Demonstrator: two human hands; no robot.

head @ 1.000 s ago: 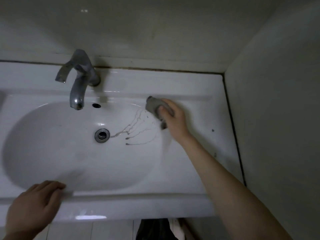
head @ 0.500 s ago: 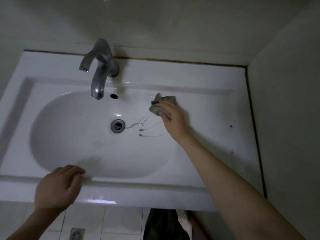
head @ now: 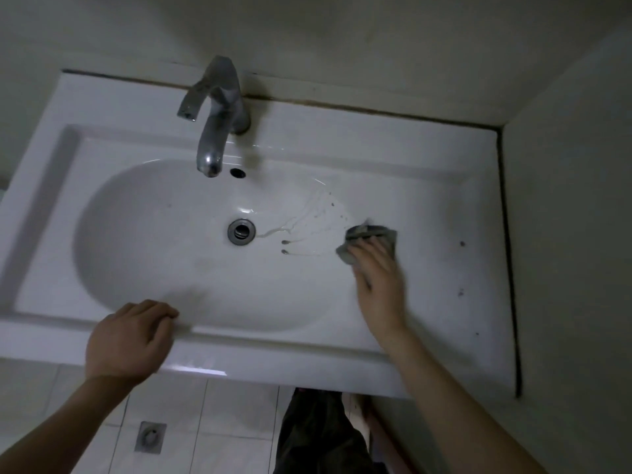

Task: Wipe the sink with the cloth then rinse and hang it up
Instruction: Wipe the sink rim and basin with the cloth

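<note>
1. Head view: right hand (head: pixel 378 278) pressing bunched cloth (head: pixel 371 238) flat, right of centre, on sink (head: pixel 427 186) slope.
2. Left hand (head: pixel 128 340) curled empty on lower-left rim.
3. Best swept firmly over streaks toward drain (head: pixel 241 232).

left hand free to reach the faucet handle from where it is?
Probably yes. The left hand rests empty on the sink's front rim; only the open basin lies between it and the faucet handle.

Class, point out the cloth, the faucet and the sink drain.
cloth (head: pixel 374 234), head view, bunched top above the fingers.
faucet (head: pixel 211 145), head view, middle of the spout.
sink drain (head: pixel 241 232), head view, its centre.
</note>
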